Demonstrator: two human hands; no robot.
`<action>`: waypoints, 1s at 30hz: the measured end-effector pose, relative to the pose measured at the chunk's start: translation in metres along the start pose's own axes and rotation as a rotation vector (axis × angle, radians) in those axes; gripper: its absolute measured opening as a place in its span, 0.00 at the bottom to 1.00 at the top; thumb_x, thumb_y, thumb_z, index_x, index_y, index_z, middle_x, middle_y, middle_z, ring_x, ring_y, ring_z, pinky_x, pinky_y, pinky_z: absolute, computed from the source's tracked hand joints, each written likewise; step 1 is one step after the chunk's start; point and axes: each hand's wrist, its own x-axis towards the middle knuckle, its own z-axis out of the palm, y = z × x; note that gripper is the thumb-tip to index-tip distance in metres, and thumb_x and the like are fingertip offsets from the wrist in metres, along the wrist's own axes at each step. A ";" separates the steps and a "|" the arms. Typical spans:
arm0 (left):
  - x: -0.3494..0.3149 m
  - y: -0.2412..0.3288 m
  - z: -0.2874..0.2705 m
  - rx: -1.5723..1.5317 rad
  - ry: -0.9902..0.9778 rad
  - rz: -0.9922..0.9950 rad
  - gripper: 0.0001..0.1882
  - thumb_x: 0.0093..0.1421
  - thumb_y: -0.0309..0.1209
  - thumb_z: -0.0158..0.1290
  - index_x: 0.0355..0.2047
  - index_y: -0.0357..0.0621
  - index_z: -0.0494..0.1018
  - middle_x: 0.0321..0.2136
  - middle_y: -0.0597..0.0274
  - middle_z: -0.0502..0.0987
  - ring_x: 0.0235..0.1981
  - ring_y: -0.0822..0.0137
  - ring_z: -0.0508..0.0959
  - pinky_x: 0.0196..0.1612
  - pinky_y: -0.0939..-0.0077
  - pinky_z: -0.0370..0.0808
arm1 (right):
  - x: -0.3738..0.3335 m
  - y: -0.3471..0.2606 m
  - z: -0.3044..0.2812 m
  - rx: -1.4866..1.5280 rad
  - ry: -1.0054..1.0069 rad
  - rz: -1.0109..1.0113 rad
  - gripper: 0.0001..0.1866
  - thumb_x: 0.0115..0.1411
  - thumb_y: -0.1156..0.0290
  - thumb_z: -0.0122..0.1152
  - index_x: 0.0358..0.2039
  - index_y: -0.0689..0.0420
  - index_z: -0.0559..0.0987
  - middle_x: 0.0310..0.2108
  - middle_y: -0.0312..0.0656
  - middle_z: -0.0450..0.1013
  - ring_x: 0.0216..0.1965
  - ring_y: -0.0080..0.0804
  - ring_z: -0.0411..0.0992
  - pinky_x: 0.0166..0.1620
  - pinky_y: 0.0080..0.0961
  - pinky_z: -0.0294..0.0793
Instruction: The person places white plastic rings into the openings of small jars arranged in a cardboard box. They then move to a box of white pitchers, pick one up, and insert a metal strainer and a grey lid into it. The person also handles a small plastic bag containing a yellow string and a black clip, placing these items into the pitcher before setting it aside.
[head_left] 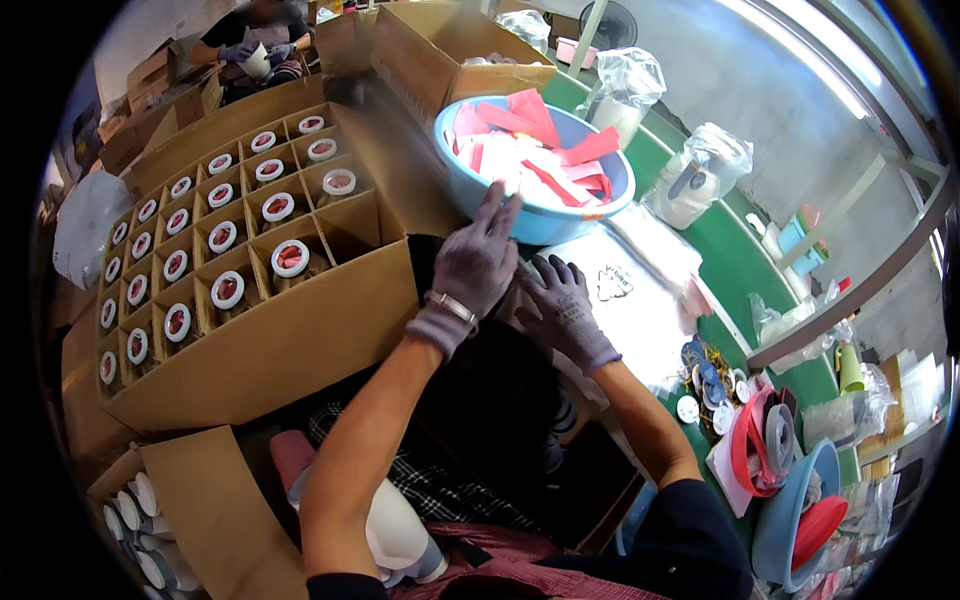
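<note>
Head view: blue basin [545, 229] on far part of green counter [730, 270], heaped with pink-red strips [535, 115]. Left hand [476, 265] at its near rim, fingers extended; contact or any pinch, can't tell. Right hand [563, 312] just right, fingers spread, nothing visibly gripped, by white plastic bag [650, 285]. Carton [270, 370] of lidded jars [290, 258] to left. Strips likely light, floppy; pinch by loose ends. Basin probably stiff, best held at rim.
</note>
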 end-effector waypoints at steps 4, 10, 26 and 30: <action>0.054 -0.020 0.012 0.163 -0.254 -0.147 0.30 0.56 0.30 0.54 0.60 0.52 0.63 0.60 0.53 0.65 0.48 0.47 0.78 0.48 0.56 0.78 | 0.013 0.011 0.001 -0.035 -0.060 0.140 0.43 0.49 0.49 0.66 0.63 0.52 0.64 0.62 0.50 0.61 0.64 0.56 0.57 0.62 0.60 0.55; 0.061 0.006 0.017 0.143 -0.232 -0.198 0.17 0.57 0.30 0.56 0.48 0.49 0.71 0.46 0.54 0.72 0.43 0.49 0.78 0.43 0.56 0.79 | 0.004 0.006 0.019 -0.125 0.105 0.042 0.29 0.60 0.66 0.52 0.63 0.56 0.64 0.60 0.53 0.63 0.62 0.53 0.61 0.62 0.55 0.59; -0.093 0.015 -0.040 -0.359 -0.338 -0.478 0.16 0.63 0.35 0.54 0.46 0.37 0.75 0.28 0.60 0.78 0.28 0.71 0.77 0.33 0.74 0.75 | -0.022 0.008 -0.010 0.276 0.080 0.213 0.04 0.54 0.75 0.58 0.32 0.59 0.78 0.28 0.44 0.74 0.34 0.42 0.75 0.36 0.34 0.76; -0.130 0.010 -0.035 -0.718 -0.467 -0.762 0.17 0.66 0.40 0.52 0.47 0.40 0.77 0.31 0.68 0.78 0.32 0.76 0.76 0.39 0.78 0.74 | -0.019 0.027 -0.021 1.339 0.048 0.456 0.12 0.58 0.83 0.51 0.40 0.66 0.79 0.33 0.37 0.76 0.33 0.25 0.72 0.40 0.24 0.72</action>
